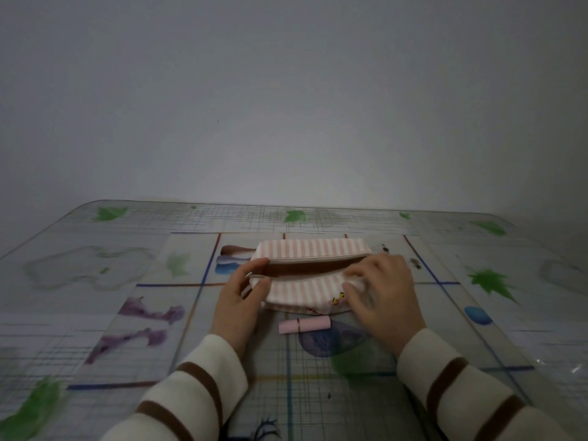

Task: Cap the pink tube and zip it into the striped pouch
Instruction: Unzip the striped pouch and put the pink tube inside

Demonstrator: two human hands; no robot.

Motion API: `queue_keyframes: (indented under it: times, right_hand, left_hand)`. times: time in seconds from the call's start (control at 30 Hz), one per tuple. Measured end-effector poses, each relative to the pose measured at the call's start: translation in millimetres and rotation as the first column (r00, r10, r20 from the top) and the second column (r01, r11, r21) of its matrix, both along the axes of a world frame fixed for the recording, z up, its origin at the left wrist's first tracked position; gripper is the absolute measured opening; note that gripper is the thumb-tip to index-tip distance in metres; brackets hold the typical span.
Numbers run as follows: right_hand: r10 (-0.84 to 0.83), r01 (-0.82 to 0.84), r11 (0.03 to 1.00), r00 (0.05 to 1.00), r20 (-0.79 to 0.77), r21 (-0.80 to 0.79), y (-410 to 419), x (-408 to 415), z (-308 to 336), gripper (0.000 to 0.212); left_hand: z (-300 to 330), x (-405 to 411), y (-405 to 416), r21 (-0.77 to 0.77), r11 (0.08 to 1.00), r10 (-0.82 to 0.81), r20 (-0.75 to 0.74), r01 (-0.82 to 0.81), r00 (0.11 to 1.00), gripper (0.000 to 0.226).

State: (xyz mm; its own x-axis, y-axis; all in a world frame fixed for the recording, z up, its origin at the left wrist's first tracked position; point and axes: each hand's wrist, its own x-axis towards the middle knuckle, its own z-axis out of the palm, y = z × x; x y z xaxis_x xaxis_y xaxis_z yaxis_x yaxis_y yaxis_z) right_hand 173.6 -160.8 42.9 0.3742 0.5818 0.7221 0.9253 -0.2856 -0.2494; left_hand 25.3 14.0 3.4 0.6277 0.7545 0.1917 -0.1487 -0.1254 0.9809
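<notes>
Both hands pinched the pouch (310, 268), left hand (241, 297) and right hand (381, 291) on its ends, mouth gaping (good, keep it wide) while the tube (304, 324) lay just beside it, seemingly capped.

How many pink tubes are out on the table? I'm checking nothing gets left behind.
1. The pink tube lies on the table just in front of the striped pouch, between both hands. The open pouch's inside is dark, so more could be hidden.

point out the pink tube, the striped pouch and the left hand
pink tube (304, 324), head view, middle of its barrel
striped pouch (313, 248), head view, far striped side above the open zip
left hand (239, 300), head view, back of the hand
</notes>
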Motion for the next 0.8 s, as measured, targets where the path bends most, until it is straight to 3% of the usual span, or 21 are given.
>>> queue_keyframes:
  times: [0.17,0.37,0.57,0.8]
  right_hand:
    - [0.198,-0.162,0.975,0.943,0.268,-0.15,2.0,-16.8,-16.2,0.011]
    - [0.228,-0.141,0.965,0.87,0.438,-0.221,5.2,-26.2,-26.2,0.018]
    - [0.19,-0.091,0.97,0.864,0.465,-0.227,5.8,-34.9,-33.0,0.02]
    - [0.175,-0.044,0.933,0.922,0.345,-0.356,5.6,-44.2,-29.2,0.023]
  left_hand:
    - [0.7,-0.2,-0.9,0.009,1.0,-0.009,-0.011,0.009,1.0,0.033]
    - [3.0,-0.4,-2.5,0.012,1.0,-0.006,-0.013,0.006,1.0,0.032]
    - [3.6,-0.4,-3.5,0.027,0.999,0.017,-0.013,-0.017,1.0,0.033]
    - [5.7,-0.9,-4.0,0.044,0.999,0.024,-0.018,-0.023,1.0,0.034]
